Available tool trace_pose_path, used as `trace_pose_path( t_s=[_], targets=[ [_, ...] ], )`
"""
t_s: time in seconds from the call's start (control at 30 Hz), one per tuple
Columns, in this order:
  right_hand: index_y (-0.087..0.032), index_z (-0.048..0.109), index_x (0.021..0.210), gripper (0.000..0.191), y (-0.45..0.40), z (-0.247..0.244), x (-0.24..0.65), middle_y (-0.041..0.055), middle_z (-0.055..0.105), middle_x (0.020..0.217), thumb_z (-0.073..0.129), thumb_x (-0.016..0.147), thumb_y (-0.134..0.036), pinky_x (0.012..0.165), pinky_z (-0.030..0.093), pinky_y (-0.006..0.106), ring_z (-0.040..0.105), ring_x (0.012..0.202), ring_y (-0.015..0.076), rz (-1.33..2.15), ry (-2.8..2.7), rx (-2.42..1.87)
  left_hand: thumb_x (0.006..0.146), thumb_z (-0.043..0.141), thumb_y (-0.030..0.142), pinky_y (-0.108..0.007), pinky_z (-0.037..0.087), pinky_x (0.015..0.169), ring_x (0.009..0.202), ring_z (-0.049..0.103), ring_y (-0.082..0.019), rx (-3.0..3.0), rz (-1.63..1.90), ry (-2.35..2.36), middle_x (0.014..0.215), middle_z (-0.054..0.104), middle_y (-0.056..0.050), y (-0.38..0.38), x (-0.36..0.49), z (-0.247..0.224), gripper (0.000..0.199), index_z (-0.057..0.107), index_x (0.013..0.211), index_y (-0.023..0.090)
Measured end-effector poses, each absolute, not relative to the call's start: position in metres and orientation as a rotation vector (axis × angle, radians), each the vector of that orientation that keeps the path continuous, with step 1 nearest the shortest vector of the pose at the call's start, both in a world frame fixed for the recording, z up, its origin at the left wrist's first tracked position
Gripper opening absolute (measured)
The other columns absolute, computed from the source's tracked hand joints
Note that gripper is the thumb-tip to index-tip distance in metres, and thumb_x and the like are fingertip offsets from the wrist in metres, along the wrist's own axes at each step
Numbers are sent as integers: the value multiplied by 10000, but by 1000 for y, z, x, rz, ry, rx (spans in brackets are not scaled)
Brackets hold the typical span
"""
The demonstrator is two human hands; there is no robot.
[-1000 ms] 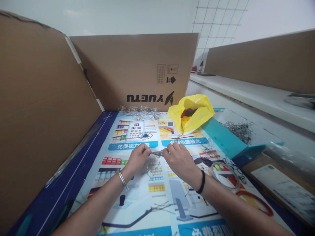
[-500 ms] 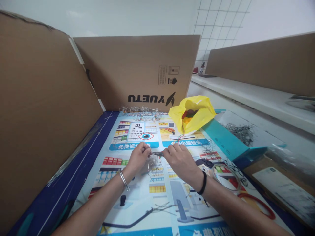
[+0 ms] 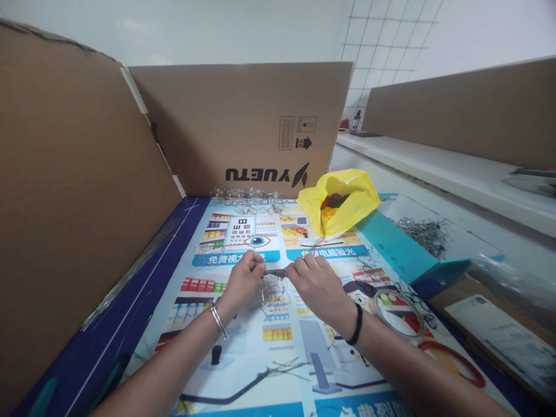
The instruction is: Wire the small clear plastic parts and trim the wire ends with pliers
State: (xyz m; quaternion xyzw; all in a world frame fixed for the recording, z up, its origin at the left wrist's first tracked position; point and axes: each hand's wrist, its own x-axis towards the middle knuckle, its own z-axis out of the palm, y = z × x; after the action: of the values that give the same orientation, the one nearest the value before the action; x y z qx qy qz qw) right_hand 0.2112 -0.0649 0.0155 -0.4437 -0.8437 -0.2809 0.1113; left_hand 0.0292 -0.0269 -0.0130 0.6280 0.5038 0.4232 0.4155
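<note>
"Where do you have the hands?"

"On my remote view, both are nearer the camera than the yellow bag [image 3: 360,202]. I see the right hand [image 3: 319,286] in front of the bag, wrapped around a dark pointed tool [image 3: 276,273]; most of its handle is hidden inside the fist. The left hand [image 3: 247,278] is farther left of the bag."

"Touching each other?"

"No, I see a gap between them, and the tool's slim end bridges it. The left fingertips are pinched together at its tip, on a tiny piece [image 3: 264,270]. I can't make out what that is."

"And the tool itself?"

"In front of the bag and to its left, lying nearly level. Under it I get a tangle of fine wires [image 3: 274,295]. Whether the hands rest on the printed sheet [image 3: 249,350], I can't tell."

"What's around the bag?"

"Thin red and green wires [image 3: 320,238] trail from its near side, and I see red and orange things inside. Right of it sits a teal box [image 3: 402,246], with grey wire scraps [image 3: 421,231] beyond. Behind it stands a cardboard panel [image 3: 195,127]. In front and to the right of it, I have a clear ring [image 3: 419,317] and a red ring [image 3: 468,361]."
</note>
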Motion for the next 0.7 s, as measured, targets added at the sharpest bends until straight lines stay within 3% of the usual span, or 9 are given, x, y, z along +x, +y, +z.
trace_pose_path(
  t_s=[0.47,0.7],
  targets=[
    [-169,540,803,83,-66,19,210,47,524,733,498,805,-98,600,258,319,433,720,204,-717,-2544,-1365,781,428,234,-236,378,623,661,516,-127,1842,1084,1350,699,565,29,-37,32,-6,82,498,751,204],
    [-173,537,804,77,-67,24,211,45,530,744,486,829,-120,605,260,307,437,736,199,-669,-2595,-1320,828,385,222,-256,393,709,741,521,-139,2097,995,1333,777,578,4,-38,30,-9,126,503,783,213]
  ],
)
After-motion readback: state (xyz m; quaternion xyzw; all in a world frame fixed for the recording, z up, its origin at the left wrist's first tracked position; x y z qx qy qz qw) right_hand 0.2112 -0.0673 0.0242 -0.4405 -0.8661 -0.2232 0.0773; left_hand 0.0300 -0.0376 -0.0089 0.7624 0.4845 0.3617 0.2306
